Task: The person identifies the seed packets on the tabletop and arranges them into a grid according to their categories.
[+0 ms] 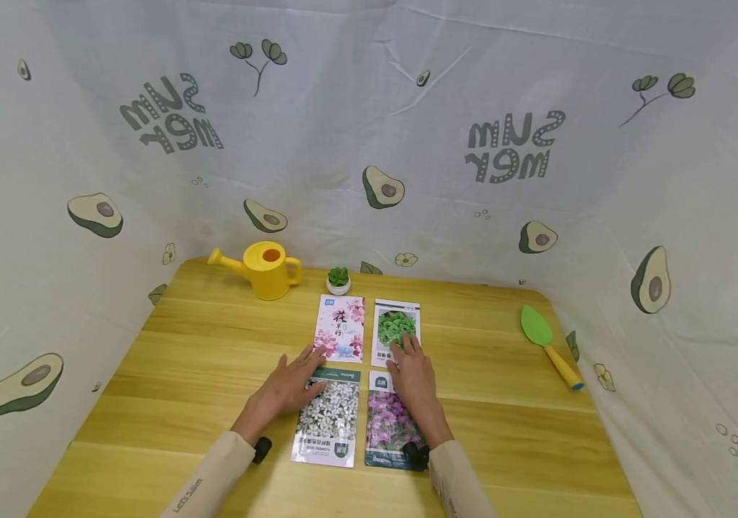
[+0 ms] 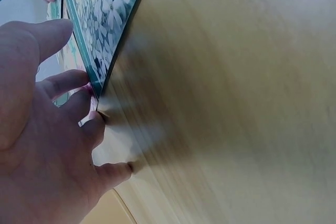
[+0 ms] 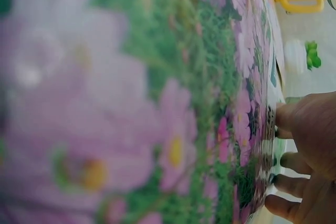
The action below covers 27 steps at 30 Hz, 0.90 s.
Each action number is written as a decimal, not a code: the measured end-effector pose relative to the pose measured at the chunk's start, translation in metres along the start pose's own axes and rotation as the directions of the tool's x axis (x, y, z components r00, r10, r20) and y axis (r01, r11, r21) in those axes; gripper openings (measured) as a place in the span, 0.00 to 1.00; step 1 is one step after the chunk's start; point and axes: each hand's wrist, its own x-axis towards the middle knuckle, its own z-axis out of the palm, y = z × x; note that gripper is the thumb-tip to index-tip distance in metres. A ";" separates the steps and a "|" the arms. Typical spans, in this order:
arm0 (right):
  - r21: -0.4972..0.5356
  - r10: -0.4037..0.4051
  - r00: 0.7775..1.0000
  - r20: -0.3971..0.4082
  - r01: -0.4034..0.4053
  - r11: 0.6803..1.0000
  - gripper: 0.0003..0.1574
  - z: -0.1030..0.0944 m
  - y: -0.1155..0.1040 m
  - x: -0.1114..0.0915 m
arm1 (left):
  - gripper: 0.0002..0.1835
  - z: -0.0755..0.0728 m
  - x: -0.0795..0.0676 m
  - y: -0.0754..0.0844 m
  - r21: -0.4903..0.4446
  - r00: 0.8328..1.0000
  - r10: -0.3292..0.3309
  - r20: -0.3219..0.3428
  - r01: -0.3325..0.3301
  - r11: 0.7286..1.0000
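Four flat seed packets would form a two-by-two block, so here several lie on the table: a pink blossom packet (image 1: pixel 340 316), a green-leaf packet (image 1: pixel 397 316), a white-flower packet (image 1: pixel 326 424) and a purple-flower packet (image 1: pixel 387 424). My left hand (image 1: pixel 288 385) spreads its fingers at the left edge, where the blossom and white-flower packets meet. In the left wrist view, its fingertips touch the packet corner and the wood. My right hand (image 1: pixel 414 374) lies with fingers extended over the lower part of the green-leaf packet, its wrist above the purple-flower one.
A yellow watering can (image 1: pixel 268 272) stands at the back left, beside a small potted succulent (image 1: pixel 338 282). At the right lies a green trowel (image 1: pixel 537 327) with a yellow handle. An avocado-print cloth (image 1: pixel 317 144) surrounds the wooden table (image 1: pixel 498 446).
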 end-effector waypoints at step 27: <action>-0.005 -0.079 0.995 -0.062 0.079 0.997 0.28 -0.001 0.000 -0.005 | 0.37 0.001 -0.006 0.001 -0.020 1.000 0.010 -0.026 -0.011 1.000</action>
